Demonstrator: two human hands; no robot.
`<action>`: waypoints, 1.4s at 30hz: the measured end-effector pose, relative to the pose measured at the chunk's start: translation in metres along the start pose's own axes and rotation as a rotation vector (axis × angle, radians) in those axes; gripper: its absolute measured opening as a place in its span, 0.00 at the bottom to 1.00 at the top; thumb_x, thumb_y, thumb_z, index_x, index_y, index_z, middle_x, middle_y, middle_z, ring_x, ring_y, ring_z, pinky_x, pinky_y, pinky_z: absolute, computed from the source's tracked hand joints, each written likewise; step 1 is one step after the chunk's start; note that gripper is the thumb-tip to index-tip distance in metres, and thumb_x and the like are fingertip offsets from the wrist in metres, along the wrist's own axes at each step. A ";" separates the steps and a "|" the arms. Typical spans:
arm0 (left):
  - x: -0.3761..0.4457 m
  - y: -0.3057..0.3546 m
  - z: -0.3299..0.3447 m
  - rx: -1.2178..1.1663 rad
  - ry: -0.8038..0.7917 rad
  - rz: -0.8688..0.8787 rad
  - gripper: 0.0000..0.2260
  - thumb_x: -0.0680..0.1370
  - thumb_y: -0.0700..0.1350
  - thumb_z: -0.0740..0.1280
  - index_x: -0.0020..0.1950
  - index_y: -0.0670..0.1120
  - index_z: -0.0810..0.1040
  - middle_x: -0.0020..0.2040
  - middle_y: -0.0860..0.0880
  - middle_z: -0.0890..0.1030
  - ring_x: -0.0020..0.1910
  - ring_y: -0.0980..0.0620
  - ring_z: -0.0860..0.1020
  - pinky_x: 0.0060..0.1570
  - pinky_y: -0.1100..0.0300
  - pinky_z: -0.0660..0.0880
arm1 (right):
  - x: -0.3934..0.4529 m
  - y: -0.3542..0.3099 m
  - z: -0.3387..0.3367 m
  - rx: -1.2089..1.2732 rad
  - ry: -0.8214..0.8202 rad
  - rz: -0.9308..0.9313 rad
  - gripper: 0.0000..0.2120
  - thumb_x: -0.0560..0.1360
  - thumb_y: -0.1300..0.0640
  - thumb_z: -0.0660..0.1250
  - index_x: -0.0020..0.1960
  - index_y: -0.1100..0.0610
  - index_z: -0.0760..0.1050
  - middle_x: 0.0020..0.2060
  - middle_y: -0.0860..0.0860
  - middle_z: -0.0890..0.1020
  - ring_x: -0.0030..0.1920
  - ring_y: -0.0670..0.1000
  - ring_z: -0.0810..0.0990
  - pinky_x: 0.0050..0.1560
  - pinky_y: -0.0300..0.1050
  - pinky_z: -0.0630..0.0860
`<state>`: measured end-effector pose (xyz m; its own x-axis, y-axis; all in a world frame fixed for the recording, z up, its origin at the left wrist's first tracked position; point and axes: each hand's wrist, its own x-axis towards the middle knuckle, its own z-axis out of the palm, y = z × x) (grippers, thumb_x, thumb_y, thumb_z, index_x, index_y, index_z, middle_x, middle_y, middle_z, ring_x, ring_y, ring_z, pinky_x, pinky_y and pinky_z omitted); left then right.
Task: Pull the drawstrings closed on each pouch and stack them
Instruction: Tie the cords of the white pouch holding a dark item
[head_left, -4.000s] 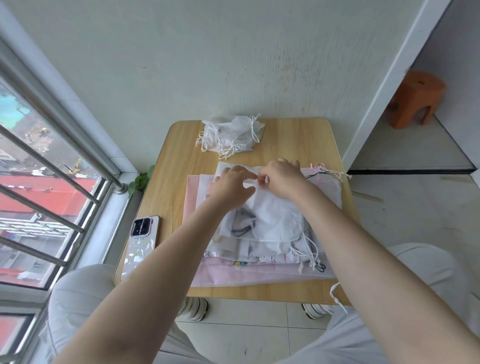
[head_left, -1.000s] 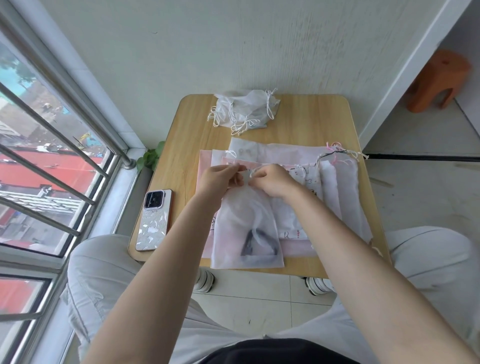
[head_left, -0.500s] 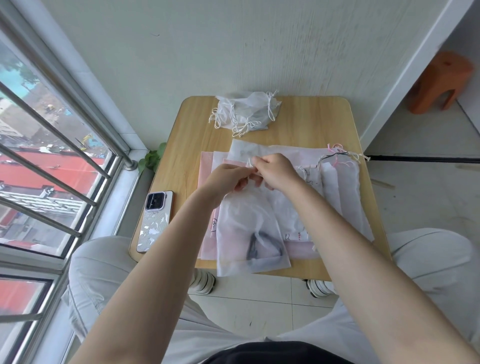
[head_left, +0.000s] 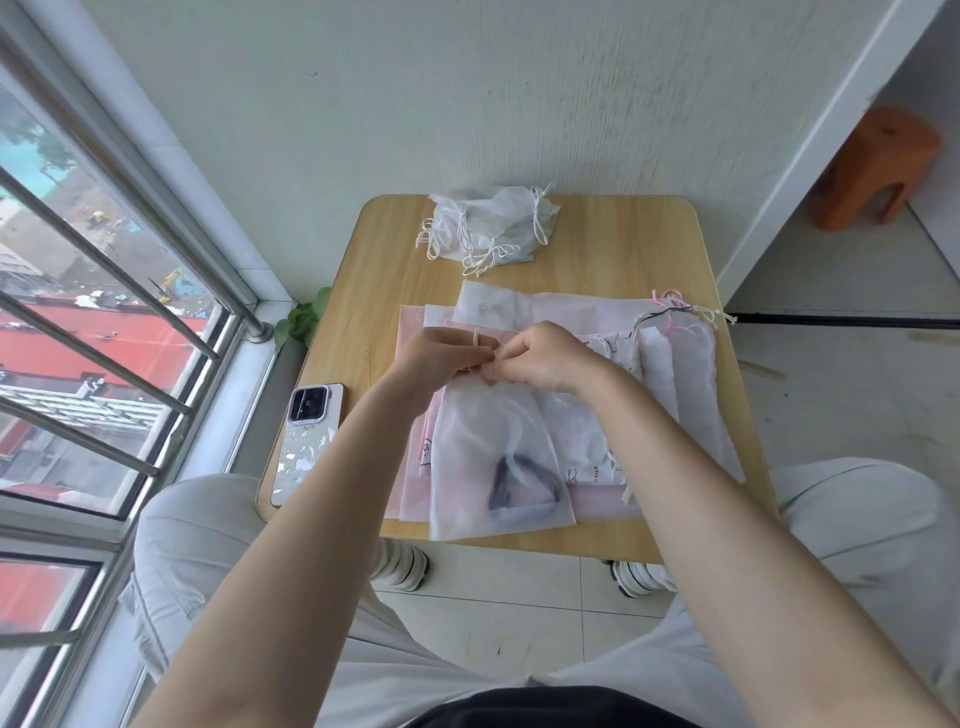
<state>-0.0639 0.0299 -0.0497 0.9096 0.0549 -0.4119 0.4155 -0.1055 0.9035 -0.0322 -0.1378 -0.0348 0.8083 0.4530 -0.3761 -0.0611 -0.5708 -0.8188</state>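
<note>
Both hands meet over the mouth of a translucent white pouch (head_left: 493, 457) that lies on top of a spread of flat pink and white pouches (head_left: 675, 374) on the wooden tabletop (head_left: 623, 249). The left hand (head_left: 441, 356) has its fingers curled and pinches a white drawstring (head_left: 475, 336) at the pouch's top edge; a loop of the string stands up just above its fingers. The right hand (head_left: 545, 358) also has its fingers curled, its fingertips pinching the pouch's mouth right beside the left hand's. The pouch's mouth is gathered narrow under the hands, and a dark object (head_left: 524, 486) shows through the fabric near its bottom. Beyond the pouch, at the far edge of the tabletop, sits a heap of closed white pouches (head_left: 488, 226) with their strings hanging loose. To the left of the pouch, a phone (head_left: 309, 439) lies face down near the tabletop's left edge.
</note>
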 end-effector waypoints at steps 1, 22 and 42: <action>-0.001 0.001 -0.001 0.017 -0.001 0.010 0.09 0.71 0.38 0.75 0.51 0.40 0.85 0.50 0.37 0.84 0.49 0.44 0.82 0.62 0.47 0.76 | 0.001 0.000 -0.001 -0.001 0.027 0.013 0.07 0.71 0.53 0.72 0.42 0.57 0.85 0.36 0.50 0.81 0.40 0.45 0.76 0.41 0.37 0.71; -0.010 0.008 0.009 0.318 0.314 0.172 0.05 0.71 0.41 0.76 0.45 0.45 0.84 0.38 0.55 0.81 0.35 0.62 0.76 0.32 0.77 0.68 | 0.005 0.002 0.008 0.641 0.036 -0.015 0.11 0.72 0.67 0.71 0.51 0.57 0.76 0.43 0.52 0.82 0.42 0.48 0.81 0.43 0.36 0.74; -0.019 0.008 0.007 -0.233 0.188 0.015 0.08 0.77 0.43 0.69 0.53 0.41 0.84 0.43 0.46 0.84 0.41 0.54 0.81 0.40 0.63 0.75 | 0.011 0.005 0.009 0.684 0.050 0.072 0.16 0.74 0.67 0.60 0.57 0.55 0.77 0.52 0.56 0.84 0.50 0.52 0.81 0.51 0.45 0.73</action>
<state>-0.0776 0.0210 -0.0353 0.8895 0.2401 -0.3887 0.3696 0.1220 0.9212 -0.0291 -0.1297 -0.0471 0.8131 0.3887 -0.4333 -0.4588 -0.0301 -0.8880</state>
